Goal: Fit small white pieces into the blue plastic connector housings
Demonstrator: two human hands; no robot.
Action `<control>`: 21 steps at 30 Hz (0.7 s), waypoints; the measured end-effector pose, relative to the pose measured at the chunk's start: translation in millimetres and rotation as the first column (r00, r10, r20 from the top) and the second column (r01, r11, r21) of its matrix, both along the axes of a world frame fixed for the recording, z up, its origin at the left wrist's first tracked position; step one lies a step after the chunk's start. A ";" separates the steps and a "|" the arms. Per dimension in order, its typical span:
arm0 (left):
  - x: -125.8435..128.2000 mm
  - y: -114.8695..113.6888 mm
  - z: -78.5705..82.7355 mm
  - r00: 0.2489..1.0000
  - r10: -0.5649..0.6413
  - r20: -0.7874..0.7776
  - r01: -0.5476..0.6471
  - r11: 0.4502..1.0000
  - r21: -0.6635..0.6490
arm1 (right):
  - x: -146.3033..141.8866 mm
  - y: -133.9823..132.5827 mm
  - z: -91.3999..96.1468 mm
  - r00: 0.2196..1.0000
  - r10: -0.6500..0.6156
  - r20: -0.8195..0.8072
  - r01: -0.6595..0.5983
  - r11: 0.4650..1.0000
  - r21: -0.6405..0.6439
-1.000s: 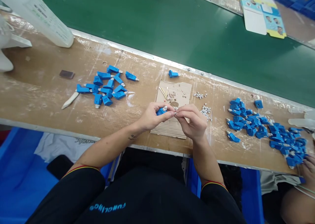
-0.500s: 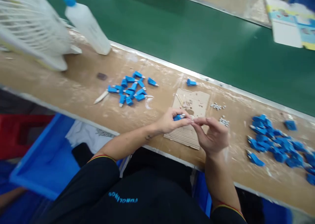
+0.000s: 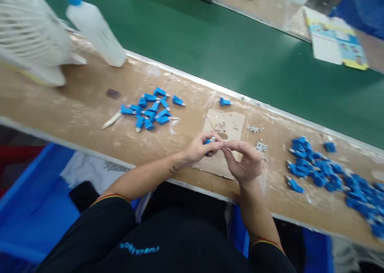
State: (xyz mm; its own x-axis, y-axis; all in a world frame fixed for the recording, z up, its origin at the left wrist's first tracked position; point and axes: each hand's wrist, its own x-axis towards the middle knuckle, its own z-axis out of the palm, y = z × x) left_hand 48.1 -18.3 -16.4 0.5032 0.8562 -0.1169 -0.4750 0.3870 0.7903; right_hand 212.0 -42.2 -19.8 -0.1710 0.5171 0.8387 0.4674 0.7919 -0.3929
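My left hand (image 3: 201, 148) is closed around a small blue plastic part (image 3: 207, 141) with a whitish end. Its fingertips meet those of my right hand (image 3: 246, 161), whose thumb and index finger are pinched together. Whatever lies between the right fingertips is too small to make out. Both hands are above a piece of corrugated cardboard (image 3: 214, 168) marked with dark stains. A thin stick (image 3: 211, 122) lies on the cardboard. Just right of it are two little heaps of tiny whitish pieces (image 3: 255, 128). One more blue part (image 3: 225, 101) rests beyond the cardboard.
Several blue parts (image 3: 150, 115) are grouped on the left beside a pale pointed tool (image 3: 111, 120); a larger pile (image 3: 319, 173) spreads to the right. A white bottle (image 3: 96, 33) and fan (image 3: 30, 33) stand at the left. Behind runs a green belt (image 3: 192, 45). Blue bins (image 3: 33, 209) sit below.
The whole view has shifted, so the bench and hands appear farther left and more of the right pile shows. Both hands keep the same pinched pose over the cardboard.
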 end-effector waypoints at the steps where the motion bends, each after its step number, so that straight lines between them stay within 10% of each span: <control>1: -0.1 -0.3 -0.1 1.000 0.008 0.000 -0.008 1.000 -0.003 | -1.7 0.6 0.3 1.000 -0.002 0.007 0.001 1.000 0.005; 8: -5.9 6.2 0.9 0.995 0.063 -0.082 -0.062 0.998 0.015 | 20.6 7.0 6.5 0.999 0.024 -0.033 -0.028 0.992 -0.123; 21: -23.8 28.8 4.5 0.927 0.371 -0.057 -0.372 0.889 -0.269 | 52.5 17.0 -9.6 0.896 0.050 0.441 0.178 0.870 -0.461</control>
